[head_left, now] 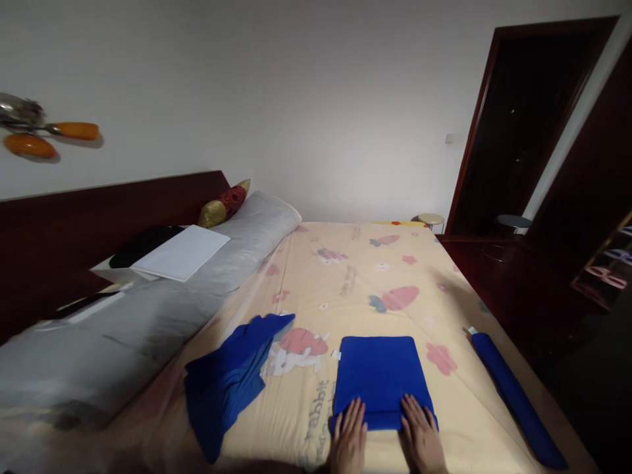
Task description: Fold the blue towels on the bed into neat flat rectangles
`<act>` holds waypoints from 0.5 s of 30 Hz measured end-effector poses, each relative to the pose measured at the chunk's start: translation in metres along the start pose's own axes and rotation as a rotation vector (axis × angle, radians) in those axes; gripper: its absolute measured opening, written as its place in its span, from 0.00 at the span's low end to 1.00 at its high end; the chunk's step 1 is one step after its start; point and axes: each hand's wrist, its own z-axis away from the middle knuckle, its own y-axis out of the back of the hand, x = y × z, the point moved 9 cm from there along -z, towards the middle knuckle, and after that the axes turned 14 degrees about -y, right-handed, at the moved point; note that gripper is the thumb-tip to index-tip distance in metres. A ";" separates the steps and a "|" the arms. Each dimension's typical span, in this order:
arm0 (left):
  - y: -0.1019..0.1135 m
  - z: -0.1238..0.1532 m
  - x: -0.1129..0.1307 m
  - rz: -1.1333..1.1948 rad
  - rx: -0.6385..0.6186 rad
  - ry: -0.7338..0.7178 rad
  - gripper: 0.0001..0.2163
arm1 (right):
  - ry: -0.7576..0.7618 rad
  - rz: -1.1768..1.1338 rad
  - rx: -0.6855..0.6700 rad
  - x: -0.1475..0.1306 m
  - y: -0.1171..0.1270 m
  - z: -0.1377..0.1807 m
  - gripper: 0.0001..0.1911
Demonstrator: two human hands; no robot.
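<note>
A folded blue cloth (379,375) lies flat on the bed's patterned yellow sheet (355,276), near the front edge. My left hand (349,438) rests palm down on the cloth's near left edge, fingers stretched out. My right hand (422,438) lies flat on the near right edge, fingers also extended. To the left a second, unfolded blue cloth (230,378) sprawls crumpled on the sheet. A rolled blue cloth (513,395) lies along the bed's right edge.
A long grey bolster (162,303) runs along the left side, with a white board (182,252) and a red and gold cushion (224,203) on it. A dark wooden headboard (74,230) stands left, a dark doorway (523,125) and wooden furniture right.
</note>
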 end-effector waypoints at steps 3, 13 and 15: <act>0.009 0.016 -0.037 -0.098 -0.040 0.106 0.24 | -0.139 0.068 0.046 0.040 0.011 -0.002 0.26; -0.035 -0.029 0.034 0.248 -0.210 -0.023 0.26 | 0.024 -0.059 -0.207 -0.055 -0.026 -0.006 0.25; -0.030 -0.030 0.029 0.269 -0.248 -0.019 0.25 | 0.007 -0.046 -0.201 -0.049 -0.024 -0.010 0.26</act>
